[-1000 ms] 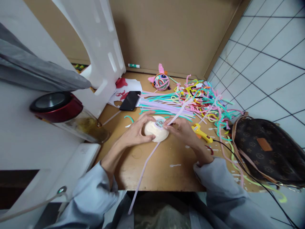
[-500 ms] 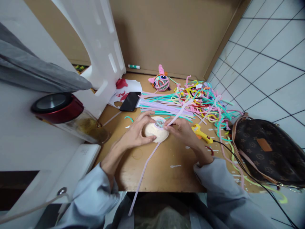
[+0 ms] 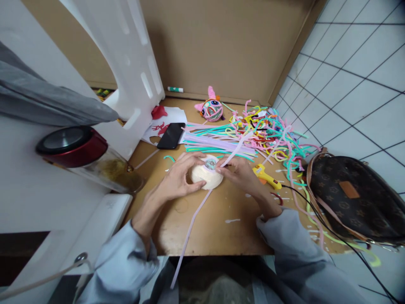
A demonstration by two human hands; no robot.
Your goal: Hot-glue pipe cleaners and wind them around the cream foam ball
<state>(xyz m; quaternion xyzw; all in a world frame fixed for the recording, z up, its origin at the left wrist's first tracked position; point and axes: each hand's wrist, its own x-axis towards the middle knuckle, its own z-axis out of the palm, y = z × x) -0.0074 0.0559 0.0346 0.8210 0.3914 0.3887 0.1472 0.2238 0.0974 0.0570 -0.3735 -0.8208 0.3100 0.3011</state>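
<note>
A cream-white ball [image 3: 206, 177] with a round opening on top sits on the table between my hands. Inside the opening shows something greenish and shiny. My left hand [image 3: 182, 175] grips the ball's left side, thumb at the front and fingers at the back. At the rim of the opening, my right hand [image 3: 236, 172] pinches a pale lilac pipe cleaner [image 3: 236, 151], whose free length slants up to the right. Another lilac pipe cleaner [image 3: 189, 230] runs from under the ball toward me, past the table's front edge; whether the two are one piece is hidden.
Behind lie straight pipe cleaners [image 3: 218, 143] and a tangled multicoloured heap [image 3: 268, 131]. A yellow glue gun [image 3: 266, 176] lies right of my hand, its cord trailing past a brown handbag [image 3: 357, 194]. A phone [image 3: 171, 135], a pink-eared ball figure [image 3: 211, 109] and a glass bottle [image 3: 117, 169] stand around.
The view has shifted slightly, so everything sits a little further left. Both hands keep nearly the same hold on the ball and the pipe cleaner.
</note>
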